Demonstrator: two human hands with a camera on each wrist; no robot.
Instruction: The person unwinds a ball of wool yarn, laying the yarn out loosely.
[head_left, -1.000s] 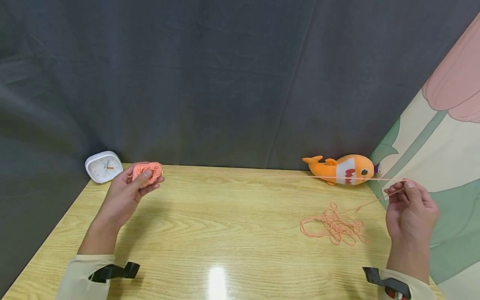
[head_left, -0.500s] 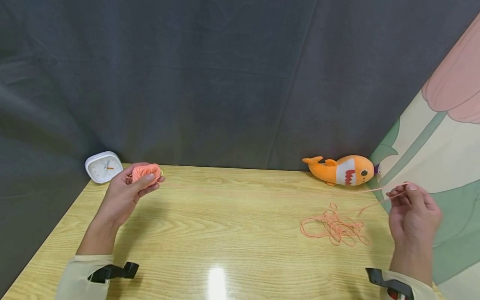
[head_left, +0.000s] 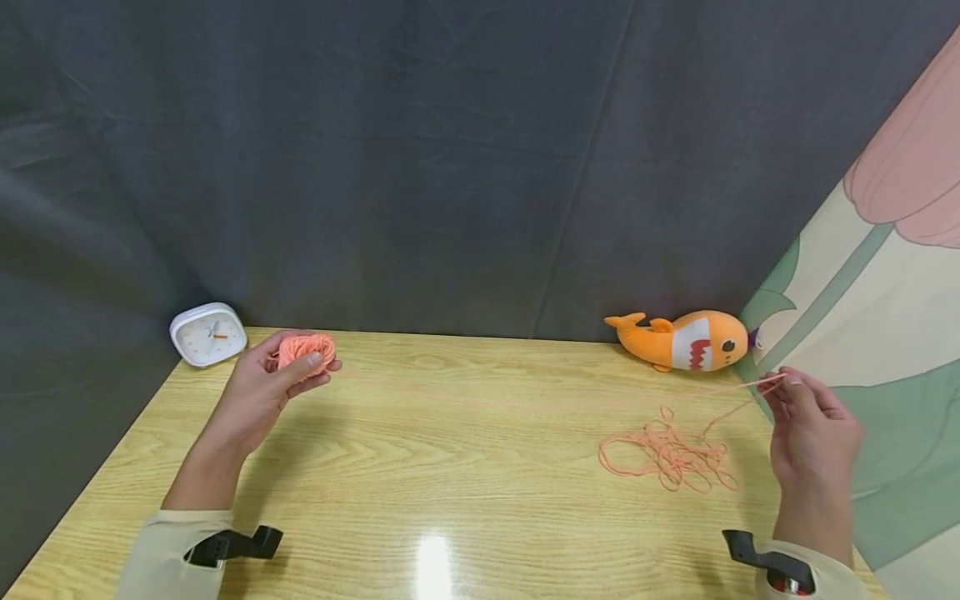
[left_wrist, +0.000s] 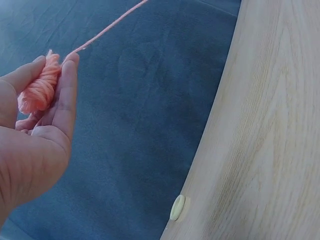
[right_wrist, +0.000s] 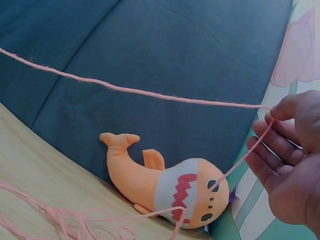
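Observation:
My left hand [head_left: 258, 387] grips a small wound ball of coral yarn [head_left: 306, 354] between thumb and fingers, above the left part of the table. In the left wrist view, a strand [left_wrist: 112, 25] leaves the ball past the fingertips. Far to the right, my right hand [head_left: 813, 429] pinches that yarn strand [right_wrist: 150, 94] between thumb and forefinger. The strand spans the gap between both hands, sagging slightly. From the right fingertips its other part drops to a loose tangle of yarn [head_left: 671, 454] lying on the table.
An orange shark plush [head_left: 675, 340] lies at the back right of the wooden table [head_left: 450, 442]. At the back left stands a white clock [head_left: 207, 335]. Dark cloth [head_left: 420, 167] hangs behind, and a flower-patterned curtain [head_left: 915, 417] borders the right side.
The strand between my hands has gone from taut to slightly slack and lower. Both hands have lately shifted a little inward, the left with the yarn ball.

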